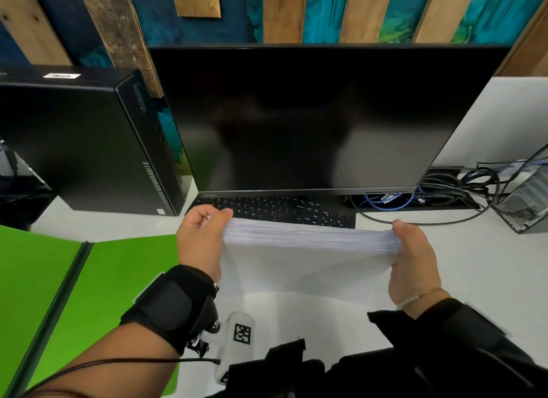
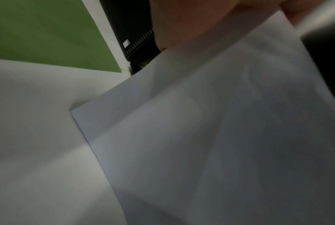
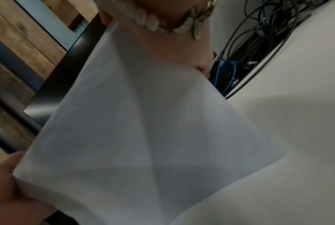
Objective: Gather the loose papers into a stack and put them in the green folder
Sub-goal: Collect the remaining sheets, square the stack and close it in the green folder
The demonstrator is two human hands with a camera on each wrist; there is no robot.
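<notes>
I am holding a thick stack of white papers [image 1: 308, 240] upright on its lower edge, just in front of the black keyboard [image 1: 278, 210], and every place here is given from that keyboard. My left hand [image 1: 201, 237] is gripping the stack's left end, thumb curled over the top edge and the fingers hidden behind the sheets; the forearm is reaching in from the near left, wearing a black wrist strap [image 1: 172, 305]. My right hand [image 1: 413, 264] is clamping the right end, thumb on top and palm wrapped against the side; its wrist, with a pale beaded bracelet [image 1: 415, 298], is emerging from a black sleeve [image 1: 462, 338] at the near right. Both grips are closed firmly on the papers. The stack is standing on the white desk [image 1: 489, 273], its near face sloping toward me. The green folder [image 1: 98, 294] is lying open and flat to the near left of the keyboard, apart from the papers. A dark monitor [image 1: 311, 118] is standing just behind the keyboard, a black computer tower [image 1: 89, 142] is sitting to its far left, and a tangle of cables [image 1: 456, 187] is lying to its right.
</notes>
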